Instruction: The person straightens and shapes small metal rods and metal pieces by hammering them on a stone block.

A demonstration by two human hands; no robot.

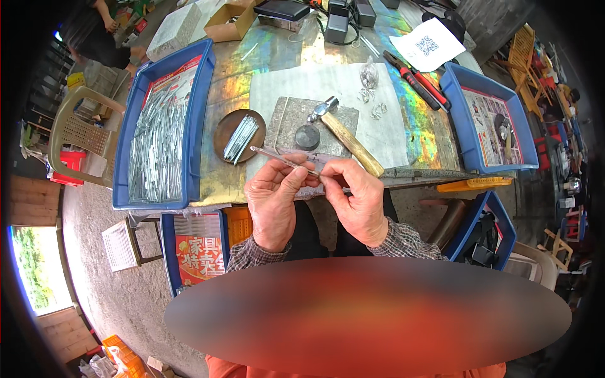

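Observation:
My left hand [274, 201] pinches a thin metal strip [268, 154] between thumb and fingers at the table's near edge. One end of the strip sticks out up and to the left. My right hand [356, 200] is closed in a pinch at the strip's other end, where the fingertips hide it. Just beyond them, a round dark metal block [307, 137] rests on a grey stone slab [287, 120]. A hammer [343, 135] with a wooden handle lies across the slab. Left of it, a round brown dish [222, 140] holds a bundle of thin metal strips [241, 138].
A blue tray [195, 126] of many metal strips stands left. Another blue tray [450, 91] sits at right. Red-handled cutters [417, 82], a clear plastic bag [370, 75] and small metal bits [378, 111] lie at the back right. A person [104, 38] stands far left.

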